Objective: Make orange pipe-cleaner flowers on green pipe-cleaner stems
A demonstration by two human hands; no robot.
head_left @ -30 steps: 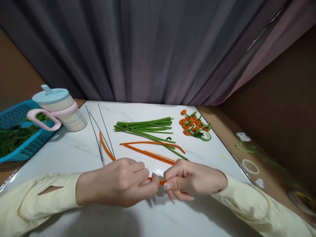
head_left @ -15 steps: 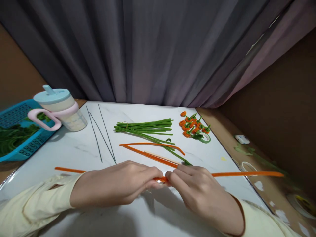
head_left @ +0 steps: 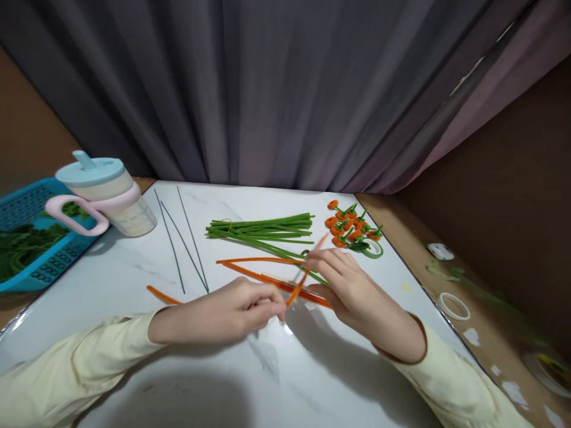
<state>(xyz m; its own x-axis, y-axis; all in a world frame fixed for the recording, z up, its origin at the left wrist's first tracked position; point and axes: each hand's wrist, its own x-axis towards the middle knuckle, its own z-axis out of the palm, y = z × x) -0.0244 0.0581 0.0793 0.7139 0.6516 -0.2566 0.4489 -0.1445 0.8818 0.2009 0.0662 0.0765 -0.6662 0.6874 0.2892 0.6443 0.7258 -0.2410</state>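
Between my hands runs an orange pipe cleaner [head_left: 295, 291], bent upward where it leaves my left hand [head_left: 250, 309]. My left hand pinches it, and its other end sticks out past the wrist at left. Fingers of my right hand [head_left: 348, 285] close on the rising part, whose blurred tip points up. Right behind my hands, more orange pipe cleaners [head_left: 250, 272] lie on the white table [head_left: 276, 386], along with a thin pale stick partly hidden by the right hand. Farther back is a bundle of green pipe cleaners [head_left: 263, 227], tied near its left end.
Small orange pieces with green stems [head_left: 347, 221] lie back right beside a green tape roll [head_left: 373, 248]. Thin dark wires [head_left: 169, 241] are at left. A lidded cup [head_left: 104, 193] stands near a blue basket [head_left: 57, 252] of green pieces. A white ring [head_left: 455, 306] lies at right.
My right hand has moved up and away from the left. The pipe cleaner's right end, stretched out to the right before, is now bent upward between my hands.
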